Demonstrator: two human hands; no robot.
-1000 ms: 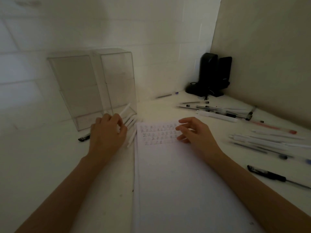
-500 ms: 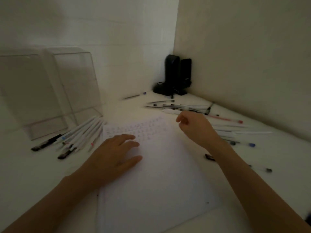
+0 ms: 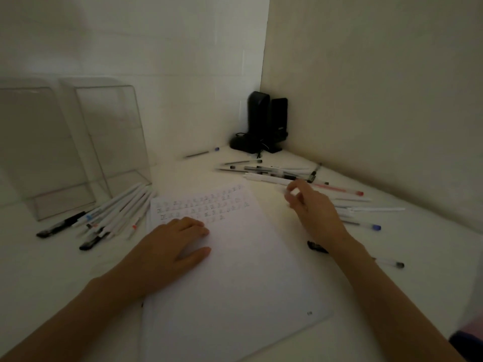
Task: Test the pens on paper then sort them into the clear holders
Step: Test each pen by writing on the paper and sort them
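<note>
A white sheet of paper lies in front of me, with rows of small test marks along its top. My left hand rests flat on the sheet's left side, fingers spread, holding nothing. Past the sheet's top right corner, my right hand sits over a scattered pile of pens. Its fingertips pinch what looks like a white pen, though that spot is blurred. Two clear holders stand at the far left, and a bundle of mostly white pens lies in front of them.
A black device with a cable stands in the far corner where the two walls meet. Loose pens lie right of my right arm: a red-capped one, a blue-capped one and a black one. One pen lies alone by the back wall.
My left hand left the bundle of pens by the holders and settled flat on the paper. My right hand moved off the paper, right and away to the scattered pens. My view turned right.
</note>
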